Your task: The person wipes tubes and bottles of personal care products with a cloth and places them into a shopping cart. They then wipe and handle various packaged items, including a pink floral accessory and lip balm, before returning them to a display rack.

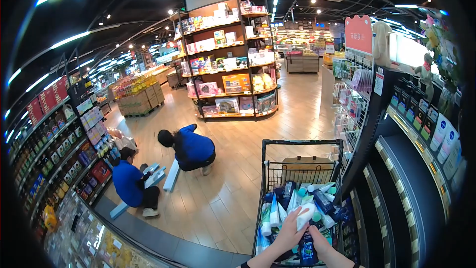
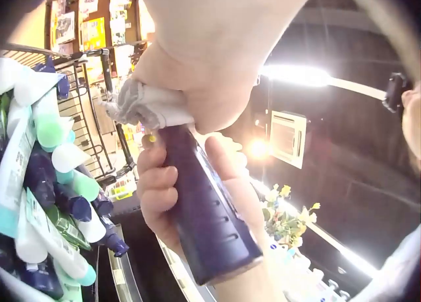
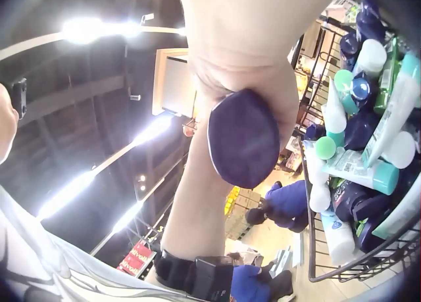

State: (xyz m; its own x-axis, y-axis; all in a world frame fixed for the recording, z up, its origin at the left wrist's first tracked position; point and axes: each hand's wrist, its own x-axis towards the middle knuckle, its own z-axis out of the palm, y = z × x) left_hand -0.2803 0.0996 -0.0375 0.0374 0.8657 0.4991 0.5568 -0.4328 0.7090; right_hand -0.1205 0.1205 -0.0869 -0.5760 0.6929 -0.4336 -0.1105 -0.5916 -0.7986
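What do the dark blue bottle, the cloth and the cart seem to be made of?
The bottle: likely plastic, dark blue, smooth with a faint sheen; moulded dents down its side. The cloth: soft fabric, pale grey, matte; it crumples into folds. The cart: probably metal wire, dark coated; thin bars in a grid.

at 12 o'clock the cart [image 1: 302, 142] is packed with tubes [image 1: 274, 213], so room is left only above the pile, where the dark bottle [image 1: 307, 252] is held. 3 o'clock is blocked by shelves [image 1: 411, 188]. open floor [image 1: 223, 203] is found at 10 o'clock.
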